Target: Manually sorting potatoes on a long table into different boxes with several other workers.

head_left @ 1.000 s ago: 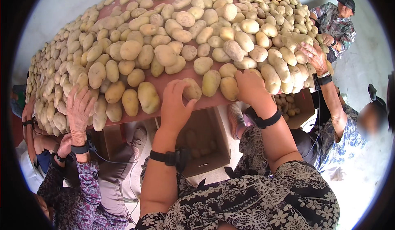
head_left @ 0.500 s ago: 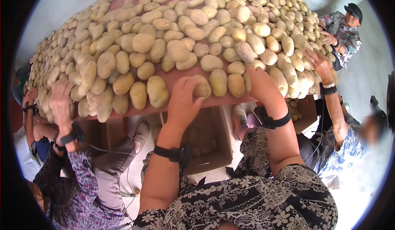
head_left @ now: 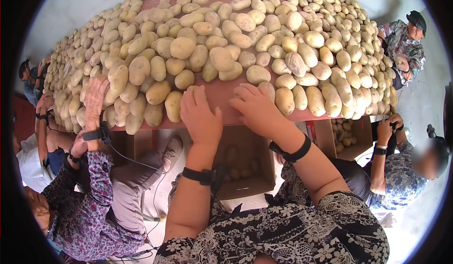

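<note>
Head view: a red table (head_left: 220,95) spreads from 9 o'clock through 12 to 3.
Potatoes (head_left: 183,48): heaped over most of that table, with a bare strip between the two hands.
Lace-print garment (head_left: 278,231): the wearer's, black and pale, at 6 o'clock.
Co-worker in purple print (head_left: 89,226): at 8 o'clock, one arm raised to the potatoes.
Co-worker in blue print (head_left: 401,186): at 4 o'clock, hands together near the table edge.
Cardboard box (head_left: 243,189): below the table edge, toward 6 o'clock, potatoes inside.
Left hand (head_left: 202,117): near centre toward 9 o'clock, fingers bent down at the front potatoes, thumb spread away; whether it grips one, I cannot tell.
Right hand (head_left: 259,109): near centre toward 2 o'clock, fingers curved over the table and pointing toward 10; its grip is hidden, so I cannot tell.
Wrist straps (head_left: 295,150): black, one per wearer's forearm.
Half-hidden potato (head_left: 267,89): just beyond the right hand's knuckles, at its 1 o'clock.
</note>
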Motion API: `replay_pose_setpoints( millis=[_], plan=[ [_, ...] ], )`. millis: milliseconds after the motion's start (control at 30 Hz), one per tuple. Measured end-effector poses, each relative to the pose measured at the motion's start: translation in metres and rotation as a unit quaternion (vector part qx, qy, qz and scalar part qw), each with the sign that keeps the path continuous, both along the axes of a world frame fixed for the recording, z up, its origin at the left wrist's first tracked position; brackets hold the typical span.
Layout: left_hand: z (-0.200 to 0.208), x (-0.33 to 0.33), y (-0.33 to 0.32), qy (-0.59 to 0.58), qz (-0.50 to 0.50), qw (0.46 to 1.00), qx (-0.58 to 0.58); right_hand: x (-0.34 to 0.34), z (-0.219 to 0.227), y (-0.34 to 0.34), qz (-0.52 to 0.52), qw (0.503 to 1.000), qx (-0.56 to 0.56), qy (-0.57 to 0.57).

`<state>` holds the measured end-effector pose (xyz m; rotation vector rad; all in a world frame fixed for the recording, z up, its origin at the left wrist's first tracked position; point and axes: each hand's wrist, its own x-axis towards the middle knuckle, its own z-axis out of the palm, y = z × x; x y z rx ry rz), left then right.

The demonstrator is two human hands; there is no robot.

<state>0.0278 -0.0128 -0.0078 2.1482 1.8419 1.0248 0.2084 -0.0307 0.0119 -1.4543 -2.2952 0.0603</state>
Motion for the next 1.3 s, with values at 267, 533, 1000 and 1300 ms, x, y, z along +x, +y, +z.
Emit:
replay_pose_setpoints(
  millis=[267,533,1000,1300],
  plan=[
    [-0.010,-0.003,0.005,-0.037,-0.077,0.996,-0.025,-0.002,-0.001,0.005,-0.092,0.993,-0.047,-0.058],
    [-0.011,0.022,-0.004,-0.220,-0.242,0.944,-0.029,0.002,0.020,0.006,-0.103,0.993,-0.062,-0.008],
    [-0.013,-0.013,0.033,-0.031,-0.082,0.996,-0.014,-0.013,0.012,0.045,-0.099,0.986,-0.030,0.130],
    [-0.012,-0.011,0.040,0.007,-0.081,0.996,-0.038,-0.028,-0.002,0.060,-0.082,0.988,-0.054,0.119]
  ],
)
